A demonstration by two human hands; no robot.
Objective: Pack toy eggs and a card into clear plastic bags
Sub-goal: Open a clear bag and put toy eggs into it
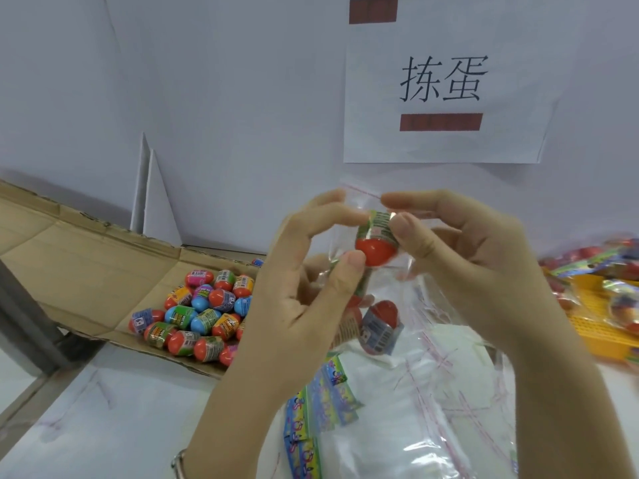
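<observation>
A cardboard box [86, 250] of loose toy eggs [193, 316] lies left on the counter [103, 426], a yellow basket [594, 326] right, and cards [311, 416] near the wrists. The left hand [304, 288] and right hand [466, 257] pinch a raised clear bag [363, 202] containing a red-tipped egg [375, 248].

Left hand [304, 288], right hand [466, 264] raised, fingers curled, pinching.

Left hand [304, 278] and right hand [473, 257] are both working bare, thumbnails showing short and plain. Left wrist is wearing a thin silvery metal bracelet [178, 463]. It's getting clipped by the bottom edge, so can't tell bangle from watch band. Both forearms are showing bare skin all the way down to the frame edge.
</observation>
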